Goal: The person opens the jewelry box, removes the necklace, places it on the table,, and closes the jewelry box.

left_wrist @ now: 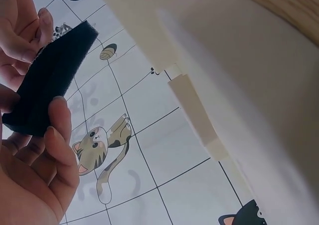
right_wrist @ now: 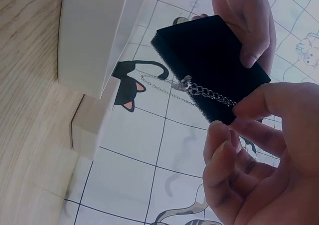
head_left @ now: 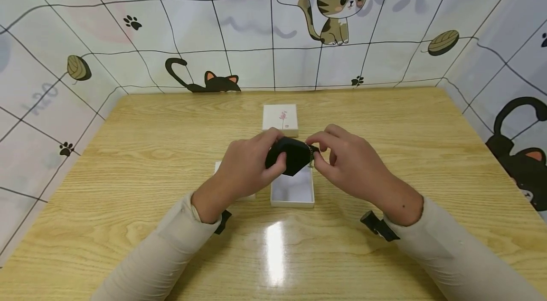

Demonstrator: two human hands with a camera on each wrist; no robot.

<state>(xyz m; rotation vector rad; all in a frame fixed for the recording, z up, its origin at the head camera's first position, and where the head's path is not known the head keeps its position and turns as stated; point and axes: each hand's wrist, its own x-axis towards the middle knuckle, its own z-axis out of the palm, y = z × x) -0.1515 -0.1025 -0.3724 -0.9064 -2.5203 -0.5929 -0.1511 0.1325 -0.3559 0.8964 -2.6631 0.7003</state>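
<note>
My left hand [head_left: 245,163] grips a black jewelry-box foam pad [head_left: 292,156], its thumb on the near face and fingers around the far edge. The pad is tilted above an open white box bottom [head_left: 292,205]. Along the pad's edge runs a thin silver chain [right_wrist: 212,94] with a small clasp [right_wrist: 183,85]; a loop of it hangs free in the right wrist view. With thumb and fingertips, my right hand [head_left: 352,163] pinches the chain's end at the pad's corner. The left wrist view shows the pad's fuzzy side edge.
Behind the hands lies a white box lid [head_left: 273,116] with a pink flower print. Another white flat piece [head_left: 218,166] is partly hidden under my left hand. The wooden table [head_left: 149,125] is bordered by a cat-print cloth [head_left: 239,21] at the back and sides.
</note>
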